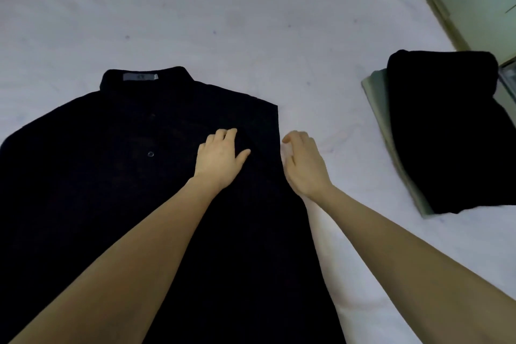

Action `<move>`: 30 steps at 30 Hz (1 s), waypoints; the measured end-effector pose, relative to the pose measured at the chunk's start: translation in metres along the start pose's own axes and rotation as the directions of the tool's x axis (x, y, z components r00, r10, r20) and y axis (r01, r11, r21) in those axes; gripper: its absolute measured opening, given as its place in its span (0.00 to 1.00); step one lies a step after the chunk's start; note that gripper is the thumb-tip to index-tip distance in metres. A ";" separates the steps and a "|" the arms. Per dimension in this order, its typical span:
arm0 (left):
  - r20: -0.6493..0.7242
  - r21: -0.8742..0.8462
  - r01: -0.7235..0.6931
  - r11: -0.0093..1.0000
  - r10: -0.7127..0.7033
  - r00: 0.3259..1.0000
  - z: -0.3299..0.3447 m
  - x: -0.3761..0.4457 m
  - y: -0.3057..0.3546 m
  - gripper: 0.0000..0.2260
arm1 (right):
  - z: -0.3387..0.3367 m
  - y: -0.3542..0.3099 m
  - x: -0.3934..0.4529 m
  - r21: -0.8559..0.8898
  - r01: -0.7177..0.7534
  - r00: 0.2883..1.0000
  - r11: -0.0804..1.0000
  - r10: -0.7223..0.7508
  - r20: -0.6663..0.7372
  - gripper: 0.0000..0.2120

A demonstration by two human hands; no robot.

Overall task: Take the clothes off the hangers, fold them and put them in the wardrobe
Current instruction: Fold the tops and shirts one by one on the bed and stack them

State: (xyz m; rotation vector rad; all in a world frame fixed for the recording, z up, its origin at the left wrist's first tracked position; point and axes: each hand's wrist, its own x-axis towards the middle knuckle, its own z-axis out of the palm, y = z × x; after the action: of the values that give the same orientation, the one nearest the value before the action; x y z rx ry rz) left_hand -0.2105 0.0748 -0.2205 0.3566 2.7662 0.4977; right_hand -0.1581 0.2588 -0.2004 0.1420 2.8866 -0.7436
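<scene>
Shirt (97, 176) lay flat on bed (251, 22), left hand (220, 159) pressed flat on it, right hand (304, 165) relaxed, empty, beside its folded edge, folded pile (446, 134) at right.

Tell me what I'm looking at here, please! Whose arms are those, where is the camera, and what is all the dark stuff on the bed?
Those are a person's two bare arms. The camera sits on the person's head and looks down, so you see what they see.

Spread out on the white bed sheet is a big dark button-up shirt with a small label at its collar. Its right side looks already folded in, giving a straight edge. The left hand rests flat on the shirt. The right hand is just beside that straight edge, fingers loosely bent, gripping nothing.

To the right lies a small pile: a folded black garment on top of a folded pale green garment. Those look finished. No hanger shows in this picture.
</scene>
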 end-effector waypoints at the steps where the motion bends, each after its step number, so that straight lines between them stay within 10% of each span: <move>1: -0.004 -0.033 0.031 0.999 -0.031 1.000 -0.003 0.008 0.000 0.27 | -0.002 -0.004 0.023 0.040 -0.010 1.000 0.999 0.010 -0.003 0.15; 7: 0.160 -0.237 0.193 0.952 -0.157 0.974 -0.016 0.041 0.002 0.22 | 0.001 -0.022 0.131 0.083 -0.188 0.981 0.979 0.183 0.065 0.20; 11: 0.188 -0.310 0.223 0.924 -0.171 0.967 -0.008 0.052 0.008 0.27 | 0.009 -0.020 0.159 -0.139 -0.171 0.959 0.975 0.197 0.202 0.04; 17: 0.156 -0.377 0.176 0.909 -0.125 0.980 0.001 0.067 0.025 0.20 | -0.002 -0.018 0.171 -0.143 -0.135 0.990 0.980 0.139 0.015 0.07; 23: -0.059 0.068 0.099 0.993 -0.095 0.994 0.002 0.064 0.026 0.23 | 0.013 -0.016 0.175 -0.121 -0.177 0.979 0.977 0.187 0.084 0.03; 30: 0.146 0.091 0.138 0.986 -0.150 0.978 -0.001 0.063 -0.013 0.35 | 0.022 -0.027 0.198 -0.110 0.175 0.962 0.978 -0.147 0.229 0.02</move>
State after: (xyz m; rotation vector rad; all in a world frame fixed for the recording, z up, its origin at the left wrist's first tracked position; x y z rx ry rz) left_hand -0.2713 0.0812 -0.2398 0.2011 2.6435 0.3110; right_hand -0.3536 0.2350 -0.2412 -0.1824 2.7447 -0.5544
